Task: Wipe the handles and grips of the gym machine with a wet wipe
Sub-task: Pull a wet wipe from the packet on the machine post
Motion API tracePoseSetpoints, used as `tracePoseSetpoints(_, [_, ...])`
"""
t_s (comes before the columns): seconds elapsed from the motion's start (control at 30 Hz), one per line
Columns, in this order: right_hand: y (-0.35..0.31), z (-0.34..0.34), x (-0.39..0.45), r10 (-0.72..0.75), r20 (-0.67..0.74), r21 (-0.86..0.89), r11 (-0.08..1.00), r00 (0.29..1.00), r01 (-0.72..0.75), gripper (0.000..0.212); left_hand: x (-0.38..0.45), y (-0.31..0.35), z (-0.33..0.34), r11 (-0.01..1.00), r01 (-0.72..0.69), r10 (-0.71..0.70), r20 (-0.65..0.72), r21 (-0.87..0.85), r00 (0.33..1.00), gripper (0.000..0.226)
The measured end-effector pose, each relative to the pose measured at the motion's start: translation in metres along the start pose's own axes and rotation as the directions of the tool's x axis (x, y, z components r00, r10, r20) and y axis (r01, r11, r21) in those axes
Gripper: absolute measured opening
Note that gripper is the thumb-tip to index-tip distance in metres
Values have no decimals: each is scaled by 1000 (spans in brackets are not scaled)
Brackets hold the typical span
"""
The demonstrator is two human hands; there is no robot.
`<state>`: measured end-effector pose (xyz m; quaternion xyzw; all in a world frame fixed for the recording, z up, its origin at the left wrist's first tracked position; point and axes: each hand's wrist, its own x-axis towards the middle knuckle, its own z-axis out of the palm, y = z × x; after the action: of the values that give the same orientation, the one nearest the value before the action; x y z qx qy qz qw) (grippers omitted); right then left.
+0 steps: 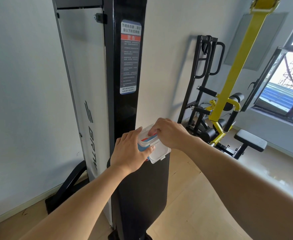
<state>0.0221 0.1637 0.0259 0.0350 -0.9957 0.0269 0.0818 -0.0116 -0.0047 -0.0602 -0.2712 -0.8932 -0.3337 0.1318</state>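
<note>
A pack of wet wipes (146,142), blue and red with a clear plastic lid (159,153) flipped open, is held in front of the black upright column of the gym machine (128,101). My left hand (130,151) grips the pack from the left side, thumb along its front edge. My right hand (168,132) reaches in from the right, its fingertips curled down into the pack's opening. No wipe shows outside the pack. The yellow arm (235,66) of the machine slants down at the right, with black padded grips (206,91) lower down.
A white wall stands behind the column. A black frame rack (204,66) leans at the back wall. A padded bench seat (250,140) stands at the right on the light wood floor (194,196). An open window (284,80) is at the far right.
</note>
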Motion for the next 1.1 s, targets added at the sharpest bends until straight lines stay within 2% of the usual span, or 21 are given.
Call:
tracePoseSetpoints(0.1, [-5, -4, 1, -21, 20, -44, 999, 1000, 22, 30, 0, -1, 1, 1000, 13, -13, -2, -4, 1000, 73])
tracePoseSetpoints(0.17, [-8, -5, 3, 30, 1, -74, 997, 1000, -29, 35, 0, 0, 1, 1000, 20, -20, -6, -7, 1000, 75])
tracePoseSetpoints(0.23, [-9, -3, 7, 89, -32, -42, 995, 995, -91, 32, 1, -1, 1, 1000, 23, -23, 0, -4, 1000, 76])
tracePoseSetpoints(0.33, [-11, -5, 12, 159, 32, 1, 987, 987, -159, 30, 1, -2, 3, 1000, 24, -24, 7, 10, 1000, 79])
tracePoseSetpoints(0.53, [-15, -8, 21, 68, 100, -98, 994, 993, -58, 28, 0, -2, 3, 1000, 13, -13, -4, 13, 1000, 80])
tracePoseSetpoints(0.73, [-12, 0, 19, -18, 195, -150, 988, 981, 48, 35, 1, -1, 2, 1000, 15, -15, -20, 2, 1000, 78])
tracePoseSetpoints(0.93, [-10, -12, 19, -21, 310, -75, 996, 950, 47, 26, -2, 1, 1, 1000, -18, 18, -44, -5, 999, 69])
tracePoseSetpoints(1.1, [-11, -21, 21, -23, 297, 32, 999, 955, 15, 23, -2, 1, 1, 1000, -11, 10, -63, -20, 998, 67])
